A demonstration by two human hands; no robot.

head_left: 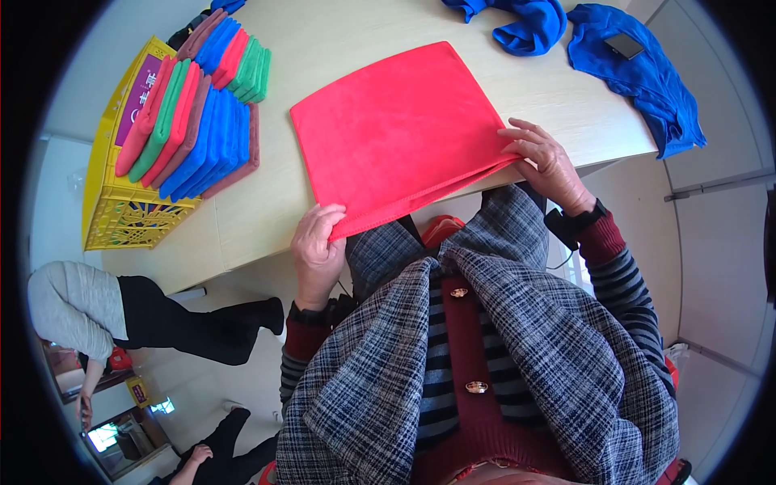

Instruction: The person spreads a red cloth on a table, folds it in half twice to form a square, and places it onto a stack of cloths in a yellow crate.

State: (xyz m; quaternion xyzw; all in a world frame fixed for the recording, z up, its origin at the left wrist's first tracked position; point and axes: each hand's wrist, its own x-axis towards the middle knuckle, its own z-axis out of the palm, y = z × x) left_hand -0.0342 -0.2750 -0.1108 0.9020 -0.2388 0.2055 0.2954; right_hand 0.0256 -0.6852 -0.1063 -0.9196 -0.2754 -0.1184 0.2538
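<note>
A red cloth (396, 121), folded in layers, lies flat on the pale table with its near edge reaching the table's front edge. My left hand (318, 242) grips its near left corner, thumb and fingers closed on the hem. At the near right corner, my right hand (548, 162) pinches the cloth between thumb and fingers. Along the near edge between my hands, the layers part slightly and hang a little over the table edge.
Folded towels (190, 133) in red, green, blue and brown stand by a yellow crate (101, 178) at the left. Blue cloths (638, 81) lie at the far right, a dark flat object (625, 45) on one. Two other people are at the lower left, one bending (77, 303).
</note>
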